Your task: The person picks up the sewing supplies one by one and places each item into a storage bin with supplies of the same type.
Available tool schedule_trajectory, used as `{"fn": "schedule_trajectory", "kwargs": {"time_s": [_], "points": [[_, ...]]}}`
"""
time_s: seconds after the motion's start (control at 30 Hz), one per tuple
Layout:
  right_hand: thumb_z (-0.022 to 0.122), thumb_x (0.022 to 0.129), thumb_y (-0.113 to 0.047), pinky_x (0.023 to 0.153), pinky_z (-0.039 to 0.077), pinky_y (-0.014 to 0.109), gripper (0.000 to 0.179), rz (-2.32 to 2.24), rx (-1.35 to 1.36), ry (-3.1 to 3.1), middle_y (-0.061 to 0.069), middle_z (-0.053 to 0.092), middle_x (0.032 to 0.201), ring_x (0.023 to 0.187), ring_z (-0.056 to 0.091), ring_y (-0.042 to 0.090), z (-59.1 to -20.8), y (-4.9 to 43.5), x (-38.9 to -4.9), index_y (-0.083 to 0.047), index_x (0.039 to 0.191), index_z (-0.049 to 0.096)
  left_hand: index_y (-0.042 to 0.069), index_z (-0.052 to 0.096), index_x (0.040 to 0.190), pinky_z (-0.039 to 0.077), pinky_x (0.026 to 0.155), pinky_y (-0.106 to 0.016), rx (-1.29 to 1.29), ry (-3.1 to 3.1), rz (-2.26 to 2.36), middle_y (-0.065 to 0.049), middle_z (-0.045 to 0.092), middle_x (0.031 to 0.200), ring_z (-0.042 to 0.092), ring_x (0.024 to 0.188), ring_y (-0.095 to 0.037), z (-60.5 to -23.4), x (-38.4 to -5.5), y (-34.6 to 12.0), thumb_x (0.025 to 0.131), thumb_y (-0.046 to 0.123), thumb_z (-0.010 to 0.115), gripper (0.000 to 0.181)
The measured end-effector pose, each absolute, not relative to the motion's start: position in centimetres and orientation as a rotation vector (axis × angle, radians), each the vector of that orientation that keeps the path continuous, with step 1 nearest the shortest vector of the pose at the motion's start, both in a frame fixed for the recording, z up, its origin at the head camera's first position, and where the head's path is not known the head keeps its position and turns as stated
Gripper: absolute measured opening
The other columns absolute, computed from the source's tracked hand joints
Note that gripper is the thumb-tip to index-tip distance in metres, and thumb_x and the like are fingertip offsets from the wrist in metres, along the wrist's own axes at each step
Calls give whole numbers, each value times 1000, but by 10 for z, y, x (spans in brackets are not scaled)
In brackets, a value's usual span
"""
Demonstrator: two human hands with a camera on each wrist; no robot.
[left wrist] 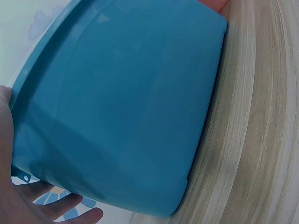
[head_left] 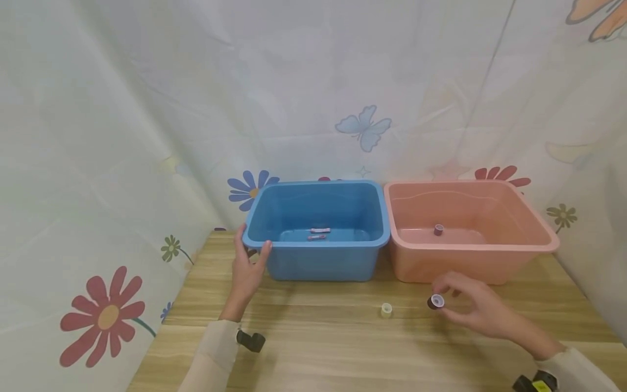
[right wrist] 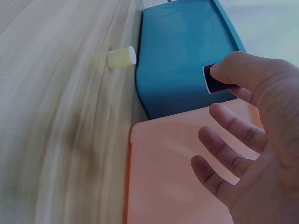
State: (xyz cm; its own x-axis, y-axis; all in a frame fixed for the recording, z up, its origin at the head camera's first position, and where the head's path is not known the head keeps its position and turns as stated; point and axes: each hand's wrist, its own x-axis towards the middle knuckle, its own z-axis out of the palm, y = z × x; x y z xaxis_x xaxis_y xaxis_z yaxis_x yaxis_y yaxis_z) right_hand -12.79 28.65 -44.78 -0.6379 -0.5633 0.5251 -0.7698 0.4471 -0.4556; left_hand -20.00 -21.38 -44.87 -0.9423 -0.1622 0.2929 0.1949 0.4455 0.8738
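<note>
In the lower right of the head view, a small dark cylinder [head_left: 435, 301] with a pale end is pinched between thumb and forefinger of the right hand [head_left: 482, 310], before the pink tub [head_left: 441, 264], the other fingers being left free in the right wrist view. At centre left, the corner of the blue tub [head_left: 320, 264] is touched by the left hand [head_left: 249, 275], its fingers spread and not clenched. A pale yellow cylinder [head_left: 386, 311] is seen on the wooden table [head_left: 318, 348] at lower centre, left of the pinched one.
</note>
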Motion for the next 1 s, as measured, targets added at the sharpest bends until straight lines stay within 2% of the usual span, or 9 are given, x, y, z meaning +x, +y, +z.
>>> {"fn": "schedule_trajectory", "kwargs": {"time_s": [0.5,0.77,1.0], "points": [[91,68,2,82,51,17,57,946,1173,-2391,-15,64,109,95,61,7,-420,286,-133,-25,112,66,34,12,162,47,103,-62,-15,-2374,-1492,-10,34,164,49,135,-39,-450,-201,-215,99,57,61,83],[91,70,-1,75,55,21,57,935,1112,-2438,-13,66,110,91,64,5,-412,287,-134,-27,114,66,33,13,162,47,102,-63,-26,-2366,-1497,-10,34,163,49,134,-39,-450,-201,-216,99,57,61,83],[91,68,1,77,55,21,58,906,1165,-2405,-13,66,112,95,63,5,-404,288,-137,-27,113,66,34,11,162,46,102,-65,-26,-2372,-1505,-11,34,164,49,135,-40,-451,-201,-216,99,56,61,84]]}}
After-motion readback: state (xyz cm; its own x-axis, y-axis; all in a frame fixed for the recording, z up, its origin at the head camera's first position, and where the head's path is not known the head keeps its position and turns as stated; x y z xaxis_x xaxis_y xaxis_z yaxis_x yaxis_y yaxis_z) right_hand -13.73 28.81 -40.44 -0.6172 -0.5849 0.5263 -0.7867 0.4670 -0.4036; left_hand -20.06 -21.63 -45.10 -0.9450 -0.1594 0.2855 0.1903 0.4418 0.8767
